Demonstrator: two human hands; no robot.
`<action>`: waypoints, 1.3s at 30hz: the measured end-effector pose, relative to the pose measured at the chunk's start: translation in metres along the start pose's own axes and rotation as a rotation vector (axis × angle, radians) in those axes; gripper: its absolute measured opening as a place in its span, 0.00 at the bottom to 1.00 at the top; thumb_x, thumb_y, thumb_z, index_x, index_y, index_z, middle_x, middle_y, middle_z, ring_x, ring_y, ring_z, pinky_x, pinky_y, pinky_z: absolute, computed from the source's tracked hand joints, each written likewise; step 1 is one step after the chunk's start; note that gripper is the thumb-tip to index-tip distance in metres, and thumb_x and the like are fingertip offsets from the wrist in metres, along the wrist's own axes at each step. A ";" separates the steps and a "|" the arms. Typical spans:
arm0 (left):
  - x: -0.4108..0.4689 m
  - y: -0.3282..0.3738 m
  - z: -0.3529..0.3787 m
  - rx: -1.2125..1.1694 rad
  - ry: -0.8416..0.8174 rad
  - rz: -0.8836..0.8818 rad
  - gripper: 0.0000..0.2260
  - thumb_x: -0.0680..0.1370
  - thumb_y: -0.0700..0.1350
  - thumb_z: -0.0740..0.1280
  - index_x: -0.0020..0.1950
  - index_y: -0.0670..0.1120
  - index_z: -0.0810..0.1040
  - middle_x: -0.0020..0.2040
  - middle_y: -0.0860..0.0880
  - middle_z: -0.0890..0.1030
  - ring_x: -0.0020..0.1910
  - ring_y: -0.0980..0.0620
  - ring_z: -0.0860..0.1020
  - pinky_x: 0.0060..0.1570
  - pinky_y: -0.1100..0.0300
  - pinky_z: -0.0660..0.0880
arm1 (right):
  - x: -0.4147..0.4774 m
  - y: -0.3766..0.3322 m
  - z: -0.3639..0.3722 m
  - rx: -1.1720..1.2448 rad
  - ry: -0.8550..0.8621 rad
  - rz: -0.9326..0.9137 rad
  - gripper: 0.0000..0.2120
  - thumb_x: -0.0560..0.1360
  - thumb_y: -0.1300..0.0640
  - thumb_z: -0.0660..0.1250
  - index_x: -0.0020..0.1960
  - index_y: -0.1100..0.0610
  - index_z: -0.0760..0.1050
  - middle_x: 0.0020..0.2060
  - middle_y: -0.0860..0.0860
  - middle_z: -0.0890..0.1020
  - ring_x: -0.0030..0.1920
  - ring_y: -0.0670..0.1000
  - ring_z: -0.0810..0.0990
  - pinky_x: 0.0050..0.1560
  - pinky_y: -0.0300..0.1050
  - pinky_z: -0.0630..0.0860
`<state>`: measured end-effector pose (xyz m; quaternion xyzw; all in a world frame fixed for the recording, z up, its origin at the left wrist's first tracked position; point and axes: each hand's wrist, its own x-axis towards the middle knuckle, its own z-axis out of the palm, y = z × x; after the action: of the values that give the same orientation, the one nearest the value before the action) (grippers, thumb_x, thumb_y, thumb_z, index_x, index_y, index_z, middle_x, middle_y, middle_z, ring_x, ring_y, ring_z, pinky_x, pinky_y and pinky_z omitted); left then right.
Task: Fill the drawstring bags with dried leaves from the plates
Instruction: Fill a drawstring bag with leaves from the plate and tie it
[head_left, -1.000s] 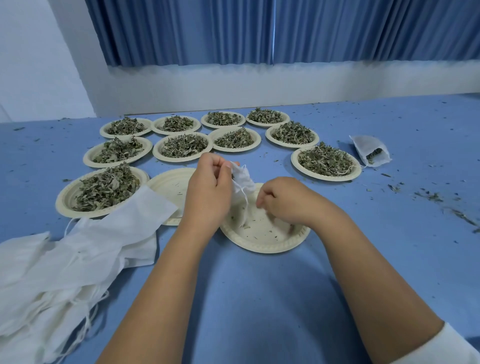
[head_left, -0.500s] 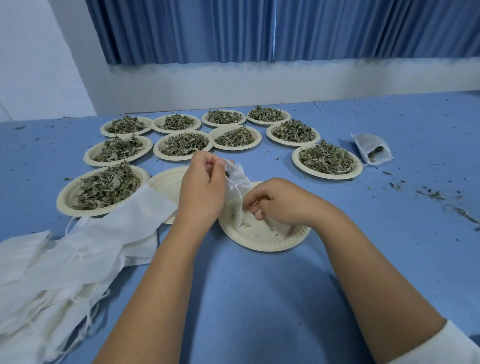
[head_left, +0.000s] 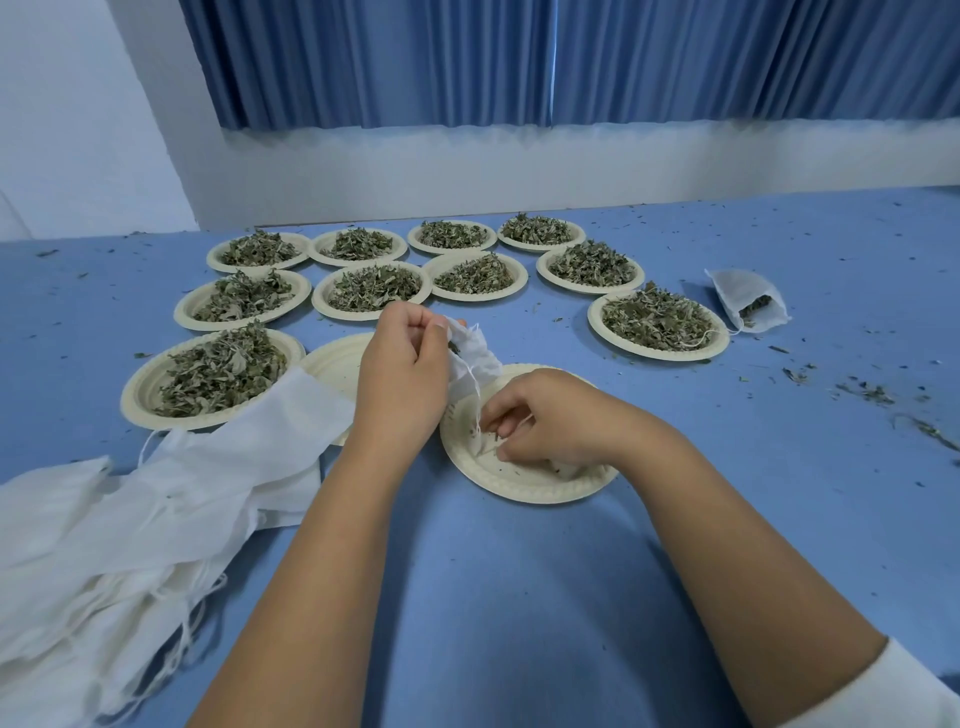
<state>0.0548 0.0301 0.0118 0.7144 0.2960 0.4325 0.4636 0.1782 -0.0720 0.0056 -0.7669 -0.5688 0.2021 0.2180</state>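
My left hand (head_left: 402, 376) pinches the rim of a small white drawstring bag (head_left: 475, 358) and holds it up over a nearly bare paper plate (head_left: 519, 486). My right hand (head_left: 550, 418) rests in that plate with its fingers curled, pinching at the last leaf bits; the bag's string hangs by its fingertips. Several plates heaped with dried leaves, such as the one at the left (head_left: 213, 371) and one at the right (head_left: 657, 322), stand behind. A second bare plate (head_left: 332, 361) lies partly behind my left hand.
A heap of flat white bags (head_left: 130, 519) lies at the near left, overlapping the bare plate. A filled bag (head_left: 748, 304) lies at the far right. Leaf crumbs (head_left: 878, 395) are scattered on the blue table at the right. A curtain and wall stand behind.
My right hand has moved down and nearer into the plate, its fingers now curled on the plate's floor. My left hand has kept the bag raised in nearly the same spot.
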 end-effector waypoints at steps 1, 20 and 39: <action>0.000 -0.001 0.000 -0.002 -0.001 -0.003 0.05 0.82 0.45 0.60 0.48 0.47 0.73 0.29 0.55 0.74 0.24 0.59 0.68 0.33 0.55 0.71 | 0.000 0.000 -0.001 -0.025 0.012 -0.006 0.14 0.71 0.60 0.75 0.55 0.51 0.82 0.39 0.37 0.78 0.39 0.32 0.77 0.39 0.23 0.70; -0.001 0.000 -0.001 0.002 -0.005 -0.033 0.07 0.82 0.46 0.60 0.44 0.51 0.72 0.31 0.56 0.77 0.26 0.60 0.71 0.36 0.51 0.74 | 0.000 -0.008 0.008 -0.257 -0.016 -0.051 0.07 0.79 0.60 0.63 0.50 0.60 0.80 0.44 0.53 0.83 0.46 0.54 0.79 0.48 0.46 0.75; -0.002 0.003 0.000 0.011 -0.052 -0.071 0.05 0.80 0.46 0.63 0.45 0.50 0.74 0.33 0.56 0.78 0.25 0.61 0.71 0.34 0.59 0.68 | -0.004 0.005 -0.032 0.647 0.849 0.198 0.08 0.77 0.60 0.63 0.41 0.61 0.78 0.35 0.51 0.76 0.35 0.50 0.71 0.38 0.44 0.70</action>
<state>0.0535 0.0273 0.0134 0.7169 0.3115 0.3953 0.4824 0.1988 -0.0805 0.0295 -0.7250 -0.2646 0.0589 0.6332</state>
